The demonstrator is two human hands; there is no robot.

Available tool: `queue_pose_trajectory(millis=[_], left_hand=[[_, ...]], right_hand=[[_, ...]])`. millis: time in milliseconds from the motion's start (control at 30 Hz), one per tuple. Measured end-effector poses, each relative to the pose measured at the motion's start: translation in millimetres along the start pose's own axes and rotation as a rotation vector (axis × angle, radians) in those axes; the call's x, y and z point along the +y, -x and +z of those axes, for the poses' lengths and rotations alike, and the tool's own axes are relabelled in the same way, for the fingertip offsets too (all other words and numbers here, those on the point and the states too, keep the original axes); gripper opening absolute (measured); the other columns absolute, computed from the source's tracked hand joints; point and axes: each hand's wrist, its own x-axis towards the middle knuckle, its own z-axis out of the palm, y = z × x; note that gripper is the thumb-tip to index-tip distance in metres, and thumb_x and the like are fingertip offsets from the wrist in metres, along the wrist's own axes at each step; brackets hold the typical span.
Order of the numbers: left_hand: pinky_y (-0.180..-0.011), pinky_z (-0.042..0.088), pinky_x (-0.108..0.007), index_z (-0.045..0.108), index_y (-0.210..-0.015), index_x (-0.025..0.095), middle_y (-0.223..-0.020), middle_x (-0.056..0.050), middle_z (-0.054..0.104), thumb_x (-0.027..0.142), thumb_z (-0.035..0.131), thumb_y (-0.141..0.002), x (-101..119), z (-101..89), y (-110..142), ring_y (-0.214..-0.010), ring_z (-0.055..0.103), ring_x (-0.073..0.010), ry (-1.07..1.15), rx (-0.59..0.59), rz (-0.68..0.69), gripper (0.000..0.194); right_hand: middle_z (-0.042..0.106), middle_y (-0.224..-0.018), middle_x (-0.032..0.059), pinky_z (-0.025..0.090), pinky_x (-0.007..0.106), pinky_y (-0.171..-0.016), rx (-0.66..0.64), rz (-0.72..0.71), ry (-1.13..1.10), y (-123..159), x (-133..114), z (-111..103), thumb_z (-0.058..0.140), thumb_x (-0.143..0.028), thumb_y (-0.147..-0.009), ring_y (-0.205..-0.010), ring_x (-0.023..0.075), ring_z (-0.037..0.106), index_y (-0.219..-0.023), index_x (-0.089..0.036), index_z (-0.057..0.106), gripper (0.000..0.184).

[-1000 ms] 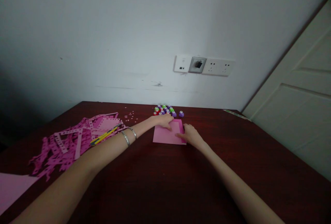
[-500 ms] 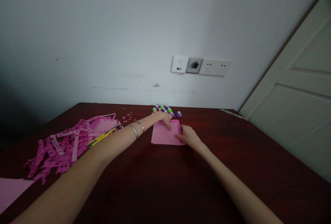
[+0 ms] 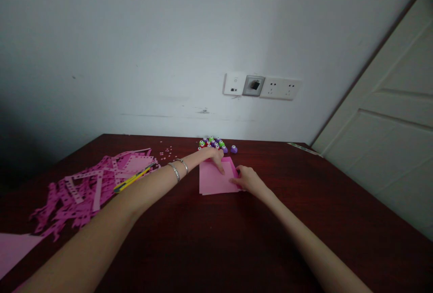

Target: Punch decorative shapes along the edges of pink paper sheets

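Observation:
Pink paper sheets [image 3: 216,184], loosely stacked and slightly out of line, lie on the dark wooden table. My left hand [image 3: 215,156] reaches to their far edge, its thumb on top and its other fingers partly hidden behind the edge. At the right edge, my right hand [image 3: 249,179] pinches the sheets between thumb and fingers. A darker pink layer shows along the far right corner. Just beyond my left hand sit several small purple, green and red craft punches [image 3: 212,142] with white tops. One purple punch [image 3: 233,149] stands apart to the right.
On the left lies a heap of punched pink paper strips [image 3: 96,185], with a yellow utility knife [image 3: 133,180] beside it. Tiny paper cut-outs [image 3: 165,153] are scattered near the back. Another pink sheet [image 3: 15,250] lies front left. A ruler-like strip [image 3: 304,149] rests back right, below wall sockets [image 3: 279,89].
The pink sheets have turned slightly, their near edge now tilted and closer to me. My right hand has shifted a little with their right edge; my left hand stays at the far edge.

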Motion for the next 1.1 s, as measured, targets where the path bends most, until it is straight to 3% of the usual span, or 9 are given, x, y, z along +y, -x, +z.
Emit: queue_pose_trajectory(millis=[167, 400, 533, 667, 733, 800, 933, 1000, 1100], left_hand=[[-0.07, 0.046, -0.036, 0.062, -0.072, 0.013, -0.071, -0.009, 0.062, 0.049, 0.077, -0.037, -8, -6.2, -2, -0.076, 0.057, -0.028, 0.046, -0.086, -0.058, 0.053], [-0.062, 0.048, -0.031, 0.059, -0.077, 0.016, -0.069, -0.004, 0.06, 0.044, 0.075, -0.042, -14, -14.8, 3, -0.072, 0.058, -0.022, 0.24, -0.131, -0.105, 0.047], [-0.062, 0.049, -0.035, 0.061, -0.072, 0.014, -0.069, -0.006, 0.062, 0.041, 0.074, -0.045, -15, -15.7, 10, -0.07, 0.06, -0.0229, 0.325, -0.179, -0.073, 0.04], [-0.061, 0.048, -0.034, 0.063, -0.071, 0.015, -0.071, -0.005, 0.064, 0.035, 0.072, -0.048, -9, -22.1, 22, -0.068, 0.059, -0.0213, 0.364, -0.147, 0.039, 0.032], [-0.062, 0.047, -0.031, 0.063, -0.076, 0.017, -0.075, -0.002, 0.065, 0.033, 0.071, -0.05, -2, -29.2, 31, -0.07, 0.059, -0.0189, 0.37, -0.098, 0.107, 0.031], [-0.062, 0.045, -0.028, 0.063, -0.08, 0.018, -0.078, -0.001, 0.065, 0.033, 0.069, -0.055, 6, -38.2, 43, -0.069, 0.058, -0.0167, 0.35, -0.022, 0.192, 0.03], [-0.063, 0.042, -0.027, 0.063, -0.081, 0.015, -0.078, -0.004, 0.064, 0.041, 0.064, -0.066, 10, -54.4, 76, -0.07, 0.056, -0.0154, 0.314, 0.28, 0.341, 0.03], [-0.066, 0.041, -0.025, 0.062, -0.087, 0.014, -0.085, -0.007, 0.064, 0.044, 0.058, -0.074, 1, -56.3, 92, -0.076, 0.056, -0.0149, 0.424, 0.497, 0.288, 0.033], [-0.061, 0.041, -0.023, 0.059, -0.092, 0.011, -0.089, -0.011, 0.063, 0.039, 0.037, -0.087, -21, -43.6, 109, -0.073, 0.056, -0.0129, 0.584, 0.701, -0.01, 0.036]], right_hand=[[0.069, -0.079, 0.0084, 0.047, 0.025, -0.055, -0.036, 0.03, -0.064, 2, 1, -1, 0.07, -0.031, -0.07, -0.061, 0.0192, 0.066, -0.105, -0.013, 0.058, 0.04], [0.069, -0.08, 0.0076, 0.046, 0.023, -0.05, -0.063, 0.055, -0.132, 1, 2, -1, 0.071, -0.03, -0.069, -0.053, 0.0157, 0.064, -0.108, -0.013, 0.056, 0.044], [0.068, -0.082, 0.0096, 0.048, 0.028, -0.061, -0.042, 0.06, -0.166, -1, 5, 0, 0.074, -0.029, -0.064, -0.069, 0.0214, 0.066, -0.106, -0.012, 0.058, 0.048], [0.062, -0.108, 0.0168, 0.045, 0.037, -0.081, 0.016, 0.028, -0.264, -6, 9, -3, 0.08, -0.025, -0.051, -0.097, 0.0294, 0.059, -0.114, -0.009, 0.055, 0.069], [0.061, -0.112, 0.0137, 0.045, 0.035, -0.084, 0.004, -0.024, -0.371, -8, 8, -7, 0.08, -0.024, -0.053, -0.099, 0.0266, 0.059, -0.116, -0.011, 0.055, 0.069], [0.066, -0.105, 0.0092, 0.049, 0.031, -0.079, -0.041, -0.075, -0.496, -8, 6, -12, 0.076, -0.025, -0.06, -0.092, 0.0225, 0.062, -0.109, -0.013, 0.059, 0.053], [0.071, -0.091, 0.009, 0.053, 0.03, -0.067, -0.078, -0.089, -0.71, -5, 3, -17, 0.068, -0.033, -0.07, -0.079, 0.0213, 0.066, -0.092, -0.01, 0.066, 0.032], [0.07, -0.094, 0.01, 0.054, 0.031, -0.069, -0.064, -0.075, -0.796, -5, 4, -16, 0.069, -0.033, -0.07, -0.081, 0.0219, 0.066, -0.093, -0.01, 0.065, 0.033], [0.068, -0.105, 0.0126, 0.055, 0.032, -0.075, -0.064, -0.05, -0.909, -4, 9, -17, 0.07, -0.031, -0.07, -0.088, 0.0224, 0.066, -0.1, -0.009, 0.062, 0.038]])
